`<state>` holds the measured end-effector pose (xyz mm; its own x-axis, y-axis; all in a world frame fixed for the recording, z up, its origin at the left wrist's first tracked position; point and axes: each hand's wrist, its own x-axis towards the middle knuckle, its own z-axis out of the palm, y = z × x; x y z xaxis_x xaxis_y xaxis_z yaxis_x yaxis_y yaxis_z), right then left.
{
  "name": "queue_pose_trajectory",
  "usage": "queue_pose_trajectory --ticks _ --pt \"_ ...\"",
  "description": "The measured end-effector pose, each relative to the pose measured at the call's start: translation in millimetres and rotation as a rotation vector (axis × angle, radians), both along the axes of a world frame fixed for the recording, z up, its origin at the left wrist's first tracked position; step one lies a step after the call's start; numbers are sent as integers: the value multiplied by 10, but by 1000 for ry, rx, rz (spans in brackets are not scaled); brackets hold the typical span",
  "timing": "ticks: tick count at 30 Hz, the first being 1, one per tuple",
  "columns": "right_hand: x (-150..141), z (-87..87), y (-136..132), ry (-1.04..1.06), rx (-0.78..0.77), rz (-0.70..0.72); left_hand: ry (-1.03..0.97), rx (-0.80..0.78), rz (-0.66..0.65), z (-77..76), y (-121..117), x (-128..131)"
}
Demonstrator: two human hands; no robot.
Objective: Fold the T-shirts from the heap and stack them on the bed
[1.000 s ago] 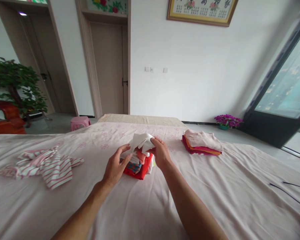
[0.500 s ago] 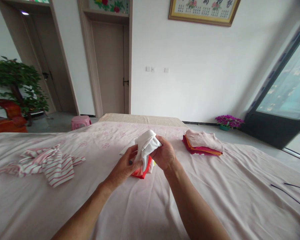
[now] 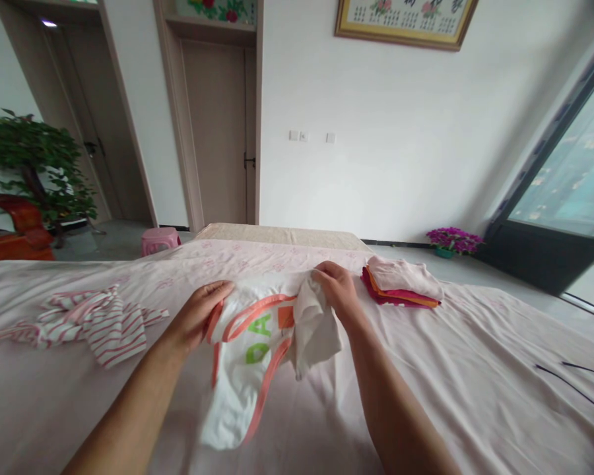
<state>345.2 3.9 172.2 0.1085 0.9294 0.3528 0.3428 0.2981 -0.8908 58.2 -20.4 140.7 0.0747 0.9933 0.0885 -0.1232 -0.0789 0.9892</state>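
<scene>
A small white garment with orange trim and green letters (image 3: 264, 336) hangs spread between both hands, above the bed sheet. It is partly crumpled and blurred, so its exact kind is hard to make out. My left hand (image 3: 202, 310) is closed on its left edge, thumb on top. My right hand (image 3: 334, 287) pinches the plain white part at its upper right, where the cloth hangs down in loose folds. The lower left end of the garment droops toward me.
A crumpled red-and-white striped garment (image 3: 113, 326) lies on the pink sheet (image 3: 426, 389) at left. Folded clothes (image 3: 400, 284) are stacked at right, near thin black cords (image 3: 574, 389). A pink stool (image 3: 160, 242) stands beyond the bed.
My hands have moved apart, the left one mainly leftward. The bunched white cloth has opened out between them, showing orange edges and green letters.
</scene>
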Motion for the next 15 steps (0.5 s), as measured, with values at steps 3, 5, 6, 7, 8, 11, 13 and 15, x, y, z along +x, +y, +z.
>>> queue_pose_trajectory --ticks 3,5,6,7,8,11,13,15 --pt "-72 -103 37 -487 122 -144 -17 -47 169 -241 163 -70" --pt "-132 -133 36 -608 134 -39 10 -82 255 -379 240 -120" --pt "-160 -143 29 -634 128 44 42 -94 262 -420 259 -148" --pt "-186 -154 21 -660 125 123 88 -93 248 -442 265 -176" --pt "-210 -171 12 -701 129 189 147 -79 217 -446 260 -204" --pt "-283 -264 0 -873 145 261 347 -19 88 -405 222 -265" --pt "-331 -339 13 -949 140 228 468 15 30 -380 211 -275" --pt "-372 -384 32 -947 145 167 582 91 11 -370 221 -254"
